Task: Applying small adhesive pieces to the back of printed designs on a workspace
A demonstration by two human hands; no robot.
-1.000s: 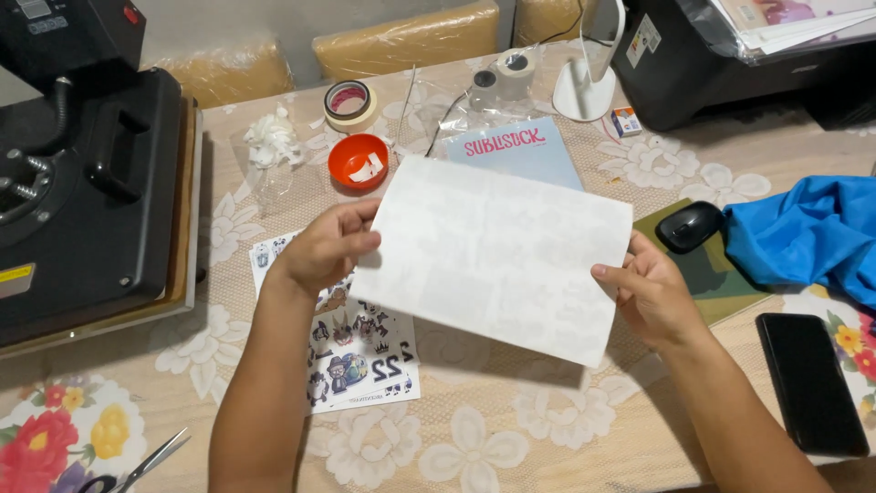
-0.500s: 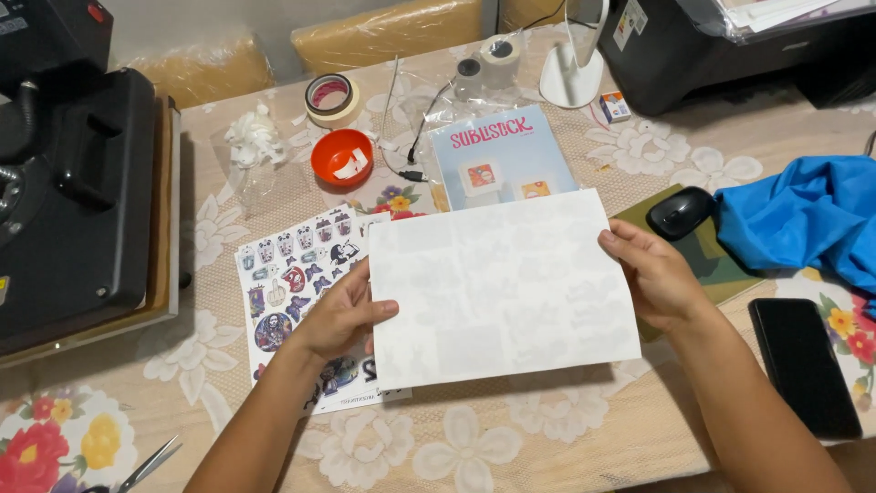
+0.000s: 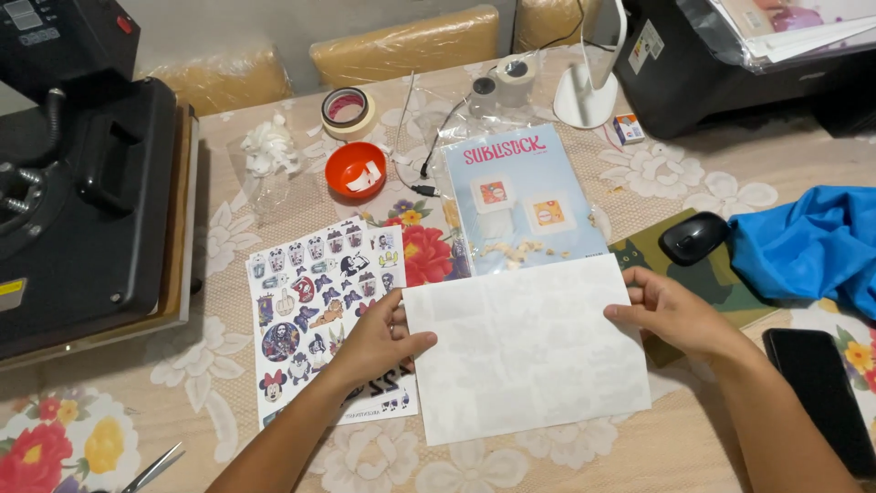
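Note:
I hold a white sheet of paper (image 3: 525,351) flat just above the table, faint print showing through it. My left hand (image 3: 379,340) pinches its left edge and my right hand (image 3: 671,310) grips its right edge. Under my left hand lies a printed sheet of small cartoon stickers (image 3: 315,301). Beyond the white sheet rests a light blue plastic packet (image 3: 516,196) with two small square pieces on it.
A black heat press (image 3: 87,196) fills the left side. An orange bowl (image 3: 356,169) and a tape roll (image 3: 347,110) sit behind. A black mouse (image 3: 693,237), blue cloth (image 3: 812,246) and dark phone (image 3: 821,397) lie right; a printer (image 3: 730,64) stands far right. Scissors (image 3: 151,470) lie bottom left.
Both hands have lowered and turned the white sheet from a tilted position to level and nearer me, uncovering the sticker sheet and the blue packet.

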